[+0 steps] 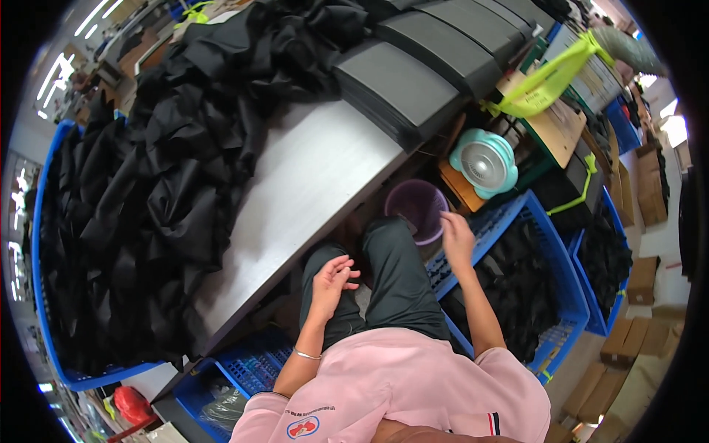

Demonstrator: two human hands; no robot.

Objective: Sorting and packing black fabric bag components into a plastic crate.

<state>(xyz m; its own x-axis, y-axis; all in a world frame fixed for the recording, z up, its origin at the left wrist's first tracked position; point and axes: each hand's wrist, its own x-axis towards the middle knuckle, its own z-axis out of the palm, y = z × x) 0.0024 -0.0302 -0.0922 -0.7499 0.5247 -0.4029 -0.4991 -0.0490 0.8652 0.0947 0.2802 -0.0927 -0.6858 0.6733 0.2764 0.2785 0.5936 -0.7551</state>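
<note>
In the head view the person sits at a grey worktable (pixel 310 177) with both hands down off its surface. The left hand (pixel 330 279) hovers over the left thigh, fingers loosely curled and apart, gripping nothing that shows. The right hand (pixel 456 238) reaches out to the right, over the rim of a purple waste bin (pixel 415 208) and just beside the near corner of a blue crate (pixel 550 244); its fingertips look drawn together as if pinching something small, but whether anything sits between them cannot be told from here. The blue crate holds dark fabric pieces and stands close by the right knee. A large heap of black fabric (pixel 148 192) covers the left part of the table and spills toward a blue bin wall (pixel 44 244) at the far left, while stacks of grey foam sheets (pixel 413 81) lie along the table's far edge. A small teal fan (pixel 485 161) sits on the floor beyond the bin. As a judgement, the chief risk is at the right hand: any small scrap held so lightly over the gap between bin and crate could slip and fall to the floor or into the wrong container. The heap of black fabric hangs near the table's front edge, so a careless tug could drag several pieces off at once. The crowded floor round the legs leaves little room, and a shifted knee could knock the bin over.
</note>
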